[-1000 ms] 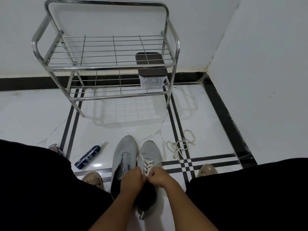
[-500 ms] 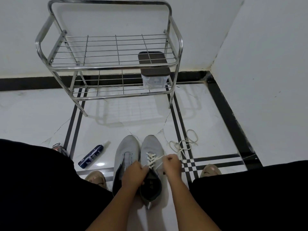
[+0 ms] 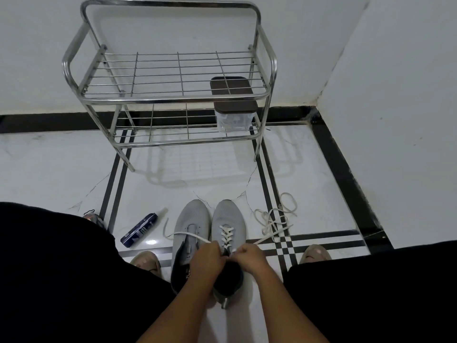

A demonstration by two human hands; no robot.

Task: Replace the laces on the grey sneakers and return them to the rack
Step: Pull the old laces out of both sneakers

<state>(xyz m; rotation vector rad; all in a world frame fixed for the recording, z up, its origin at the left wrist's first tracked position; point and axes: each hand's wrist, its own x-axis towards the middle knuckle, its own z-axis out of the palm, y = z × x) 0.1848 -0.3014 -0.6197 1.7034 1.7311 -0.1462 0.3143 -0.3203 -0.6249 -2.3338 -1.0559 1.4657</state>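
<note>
Both hands, left and right, pinch white lace ends at the right grey sneaker; tightening and tying likely follow.

White walls, black-striped tiled floor

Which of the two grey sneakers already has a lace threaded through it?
The right sneaker: white lace crisscrosses its eyelets, both hands at its top. The left sneaker beside it has bare eyelets.
</note>
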